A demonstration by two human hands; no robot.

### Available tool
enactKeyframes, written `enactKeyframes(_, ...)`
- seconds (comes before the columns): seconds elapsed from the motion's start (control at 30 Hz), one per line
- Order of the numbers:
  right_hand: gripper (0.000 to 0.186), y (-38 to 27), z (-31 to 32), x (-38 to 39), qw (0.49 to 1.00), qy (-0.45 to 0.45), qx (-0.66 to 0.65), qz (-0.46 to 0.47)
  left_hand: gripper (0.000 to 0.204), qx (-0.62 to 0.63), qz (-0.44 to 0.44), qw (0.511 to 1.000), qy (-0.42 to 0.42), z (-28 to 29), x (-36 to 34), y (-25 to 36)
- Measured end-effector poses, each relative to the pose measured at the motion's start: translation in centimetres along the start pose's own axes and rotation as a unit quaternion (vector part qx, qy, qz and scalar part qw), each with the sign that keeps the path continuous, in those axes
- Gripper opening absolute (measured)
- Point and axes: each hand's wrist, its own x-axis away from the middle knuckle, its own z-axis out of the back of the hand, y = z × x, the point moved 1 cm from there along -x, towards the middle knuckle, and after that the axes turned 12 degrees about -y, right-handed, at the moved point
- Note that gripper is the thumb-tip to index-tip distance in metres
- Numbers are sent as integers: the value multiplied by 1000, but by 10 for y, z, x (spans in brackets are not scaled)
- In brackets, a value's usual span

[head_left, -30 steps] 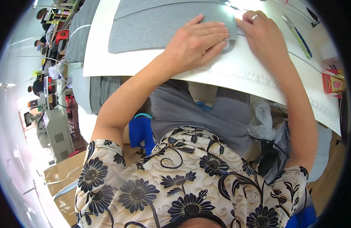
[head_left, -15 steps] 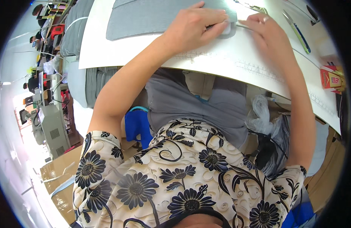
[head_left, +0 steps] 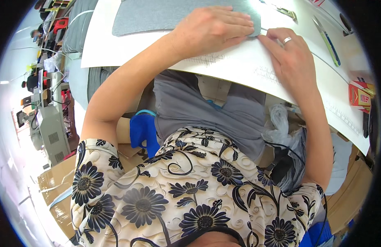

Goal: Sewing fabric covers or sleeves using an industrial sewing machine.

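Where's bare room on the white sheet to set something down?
Bare: the white sheet left of the left hand, below the grey fabric piece; also the strip between the right hand and the red box. Crowded: the fabric corner where both hands meet, and near the blue-handled tool.

Two bare hands on the worktop: left hand (head_left: 211,29) and right hand (head_left: 291,59). One flat grey fabric piece (head_left: 165,14). One large white paper sheet (head_left: 240,66). One blue-handled pen (head_left: 328,39). One small red cardboard box (head_left: 358,95).
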Motion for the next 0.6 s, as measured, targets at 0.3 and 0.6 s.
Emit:
enactKeyframes(0.3, 29, 2, -5, 6, 994, 10, -91, -59, 29, -10, -59, 997, -38, 2, 3, -7)
enactKeyframes(0.6, 29, 6, 6, 12, 1000, -11, 4, -4, 28, 39, -50, 998, 10, -9, -8, 7)
